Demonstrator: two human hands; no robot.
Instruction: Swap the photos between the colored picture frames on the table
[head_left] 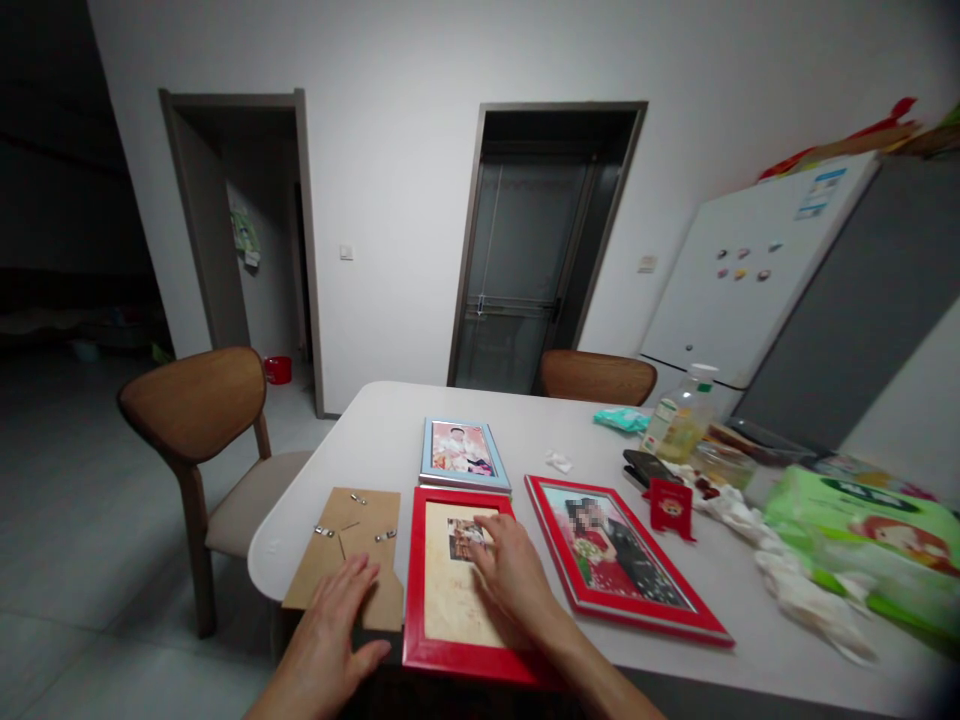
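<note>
A red frame (442, 652) lies at the table's near edge with a cream sheet (450, 610) bearing a small dark picture inside it. My right hand (517, 575) rests over the sheet's right part, fingers spread near the small picture. Left of the frame lies a brown backing board (315, 575) with metal clips. My left hand (337, 625) is over its lower right part, fingers apart, holding nothing. To the right sits another red frame (645, 612) with a photo of a couple. A light blue frame (427, 455) with a photo lies behind the middle one.
On the white table (375, 430), the right side holds a bottle (679, 415), a dark phone-like item (645, 468), a small red card (671, 508), crumpled tissue (806, 600) and a green tissue pack (870, 540). Wooden chairs stand left (199, 405) and behind (598, 377).
</note>
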